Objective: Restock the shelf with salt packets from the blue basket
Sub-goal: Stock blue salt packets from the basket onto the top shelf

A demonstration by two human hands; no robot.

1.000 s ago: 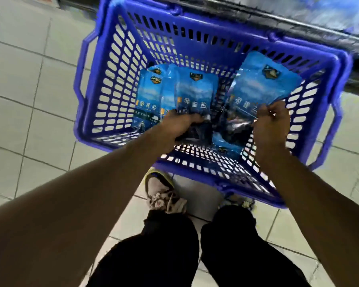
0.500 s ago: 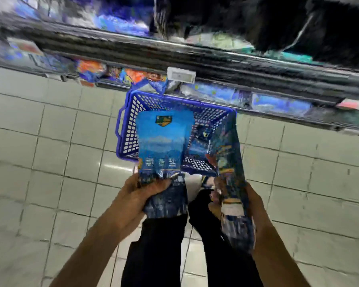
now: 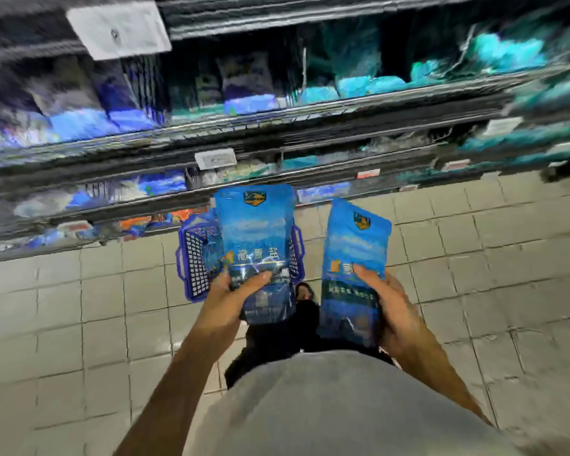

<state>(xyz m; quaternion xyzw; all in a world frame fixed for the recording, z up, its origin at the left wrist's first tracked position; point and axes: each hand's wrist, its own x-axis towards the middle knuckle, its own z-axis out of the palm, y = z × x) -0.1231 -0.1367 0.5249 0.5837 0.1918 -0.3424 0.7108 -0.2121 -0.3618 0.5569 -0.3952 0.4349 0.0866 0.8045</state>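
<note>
Blurred shelves (image 3: 277,126) of blue and teal goods are running across the top of the frame above a tiled floor (image 3: 63,324), where the blue basket (image 3: 195,261) is sitting at the foot of the shelving. A person in a grey shirt (image 3: 326,406) is holding two blue salt packets upright over it. The left hand (image 3: 231,297) is gripping the lower part of one packet (image 3: 255,251), thumb across its front, in front of the basket, while the right hand (image 3: 392,311) is clasping the other packet (image 3: 352,274) just beside it, fingers curling around its edge.
</note>
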